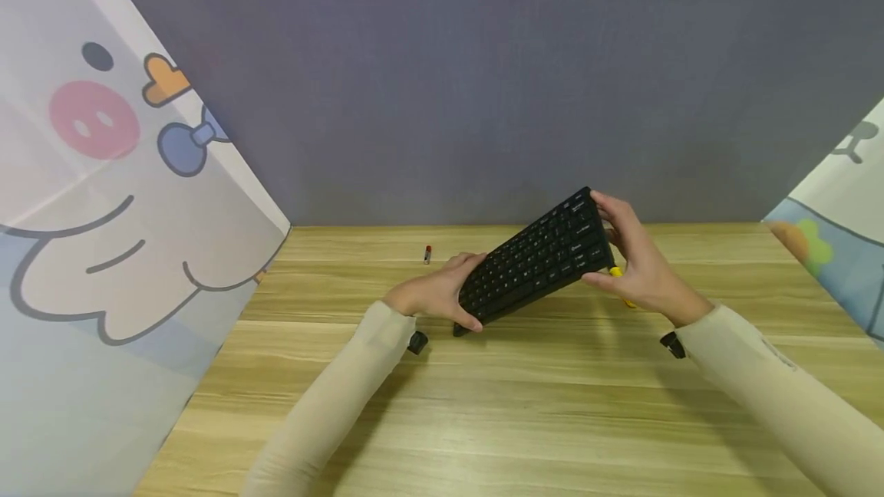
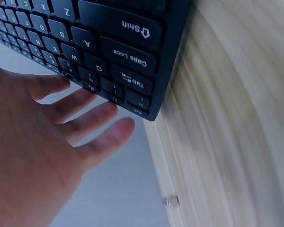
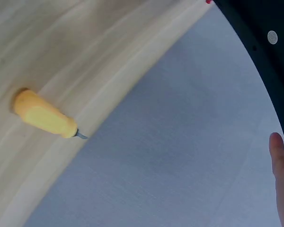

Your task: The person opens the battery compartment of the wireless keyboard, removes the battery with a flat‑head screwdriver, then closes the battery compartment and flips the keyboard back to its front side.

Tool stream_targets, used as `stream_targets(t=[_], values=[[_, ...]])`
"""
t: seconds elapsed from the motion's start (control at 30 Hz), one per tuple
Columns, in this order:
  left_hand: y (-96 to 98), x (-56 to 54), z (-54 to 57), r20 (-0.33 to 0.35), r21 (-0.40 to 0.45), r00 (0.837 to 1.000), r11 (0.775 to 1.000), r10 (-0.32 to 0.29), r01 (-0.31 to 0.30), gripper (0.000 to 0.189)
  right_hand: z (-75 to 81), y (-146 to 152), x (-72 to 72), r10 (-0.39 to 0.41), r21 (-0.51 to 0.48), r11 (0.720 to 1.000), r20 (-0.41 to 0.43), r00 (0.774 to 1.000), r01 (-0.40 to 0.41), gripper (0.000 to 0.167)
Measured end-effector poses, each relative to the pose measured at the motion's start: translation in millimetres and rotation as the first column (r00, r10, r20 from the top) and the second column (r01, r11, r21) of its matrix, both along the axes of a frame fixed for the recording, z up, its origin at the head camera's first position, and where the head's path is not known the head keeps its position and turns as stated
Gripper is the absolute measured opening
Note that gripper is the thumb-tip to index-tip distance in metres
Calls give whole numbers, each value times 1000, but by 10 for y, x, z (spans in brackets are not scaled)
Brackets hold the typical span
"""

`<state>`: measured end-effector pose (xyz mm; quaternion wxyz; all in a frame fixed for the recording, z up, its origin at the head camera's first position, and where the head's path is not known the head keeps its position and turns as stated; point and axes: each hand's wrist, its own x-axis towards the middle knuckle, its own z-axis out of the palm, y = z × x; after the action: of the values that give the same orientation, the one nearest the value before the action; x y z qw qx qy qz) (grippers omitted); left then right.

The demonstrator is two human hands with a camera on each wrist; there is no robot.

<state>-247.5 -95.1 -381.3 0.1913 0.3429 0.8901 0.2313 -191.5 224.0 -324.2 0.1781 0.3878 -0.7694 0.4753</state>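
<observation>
A black keyboard (image 1: 535, 255) is held tilted over the wooden table, its right end raised and its left end low near the tabletop. My left hand (image 1: 442, 291) grips the left end, thumb along the near edge and fingers at the far edge. In the left wrist view, those fingers (image 2: 102, 137) spread along the keyboard's function-key edge, by the Esc corner. My right hand (image 1: 638, 263) holds the raised right end between thumb and fingers. In the right wrist view, the keyboard's dark underside (image 3: 260, 42) shows, with one fingertip (image 3: 277, 146) at its edge.
Behind the keyboard's left end lies a small red-topped battery (image 1: 427, 255). A yellow-handled tool (image 3: 45, 113) with a short, thin metal tip lies on the table, partly hidden by my right hand in the head view. A grey panel (image 1: 442, 83) rises at the table's back edge.
</observation>
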Motion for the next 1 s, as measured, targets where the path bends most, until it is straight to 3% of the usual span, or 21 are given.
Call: stream_targets(t=[0.2,0.47,0.63,0.7,0.87,1.0], values=[[-130,1,17,-52,-58,999,998,1,-4,120,-4,-24,62,-33,91,995,-68,997,39,102],[-215,-3,2,-63,-83,998,996,10,-15,121,-389,147,-125,-74,179,981,-30,997,78,120],[-229,-4,-12,-87,-148,996,988,33,-46,122,-568,215,-135,-150,303,944,35,988,132,120],[-230,-6,-25,-105,-176,994,983,39,-57,121,-612,228,-114,-187,373,916,76,979,146,118],[-207,-6,-55,-171,-240,985,969,14,-56,121,-679,228,-65,-265,514,849,217,940,121,116],[-160,4,-59,-214,-292,977,955,-10,-54,121,-750,205,-37,-287,558,824,267,920,95,115]])
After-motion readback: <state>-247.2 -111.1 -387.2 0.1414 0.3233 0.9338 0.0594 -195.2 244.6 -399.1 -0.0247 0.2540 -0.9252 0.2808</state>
